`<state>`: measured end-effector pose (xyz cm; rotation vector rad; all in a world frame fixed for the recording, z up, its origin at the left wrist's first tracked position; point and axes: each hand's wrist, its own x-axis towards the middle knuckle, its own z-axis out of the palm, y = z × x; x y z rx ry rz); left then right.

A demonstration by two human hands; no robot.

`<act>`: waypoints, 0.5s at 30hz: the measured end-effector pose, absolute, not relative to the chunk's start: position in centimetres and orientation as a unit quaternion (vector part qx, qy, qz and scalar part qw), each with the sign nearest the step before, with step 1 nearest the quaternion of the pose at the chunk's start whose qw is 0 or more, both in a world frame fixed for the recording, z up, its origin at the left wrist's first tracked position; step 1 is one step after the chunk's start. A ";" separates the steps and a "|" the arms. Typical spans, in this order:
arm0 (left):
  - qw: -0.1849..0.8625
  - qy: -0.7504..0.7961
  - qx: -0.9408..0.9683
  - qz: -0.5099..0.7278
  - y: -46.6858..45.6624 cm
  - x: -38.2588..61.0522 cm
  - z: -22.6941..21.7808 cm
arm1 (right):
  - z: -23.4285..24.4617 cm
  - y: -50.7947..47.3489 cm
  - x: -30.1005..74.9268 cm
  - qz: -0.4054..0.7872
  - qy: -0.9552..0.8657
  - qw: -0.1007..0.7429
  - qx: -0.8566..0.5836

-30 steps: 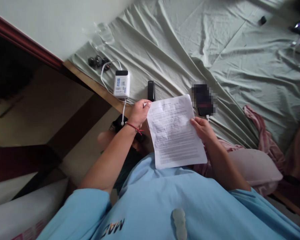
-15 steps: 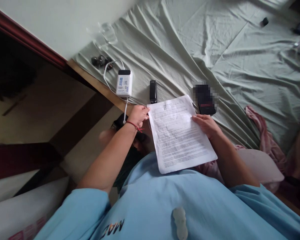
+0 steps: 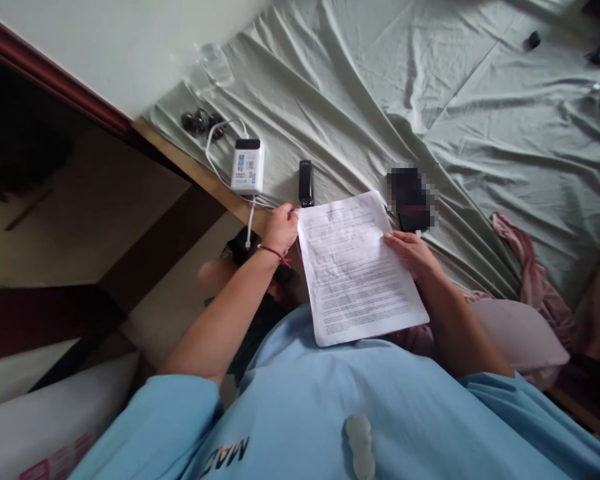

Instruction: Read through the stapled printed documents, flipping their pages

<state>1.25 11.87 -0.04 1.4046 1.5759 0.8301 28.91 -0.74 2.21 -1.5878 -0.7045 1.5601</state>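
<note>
Printed paper sheets (image 3: 360, 280), seemingly a thin stack, lie tilted in front of my blue shirt. My left hand (image 3: 281, 230), with a red string bracelet at the wrist, is closed on their upper left corner. At the right edge my right hand (image 3: 414, 253) pinches them, thumb on top and the other fingers hidden beneath. Just beyond the top edge a black stapler (image 3: 306, 181) rests on the green sheet, close to my left fingers but apart from them. A dark phone (image 3: 413, 200), partly blurred out, lies past my right hand.
A white power bank (image 3: 248, 167) with a white cable sits at the bed edge. Behind it are a dark beaded item (image 3: 201, 123) and a clear plastic cup (image 3: 215, 65). The green bedsheet (image 3: 350, 100) is wrinkled. Pink cloth (image 3: 523, 267) lies at right.
My left hand has shifted slightly right and turned at the paper's corner. The lower right of the papers has moved a little left. Both hands keep hold.
</note>
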 end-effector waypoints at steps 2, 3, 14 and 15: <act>0.400 0.671 0.557 0.283 11.8 1.5 0.5 | 2.4 -0.8 28.9 0.620 -0.260 0.393 -0.627; 0.400 0.688 0.546 0.261 11.8 1.7 0.9 | 2.5 -0.8 28.9 0.621 -0.255 0.394 -0.627; 0.450 0.722 0.469 0.238 12.1 2.9 2.2 | 2.5 -0.4 28.7 0.616 -0.253 0.401 -0.629; 0.453 0.721 0.464 0.244 12.1 3.0 2.3 | 2.5 -0.4 28.7 0.615 -0.253 0.402 -0.630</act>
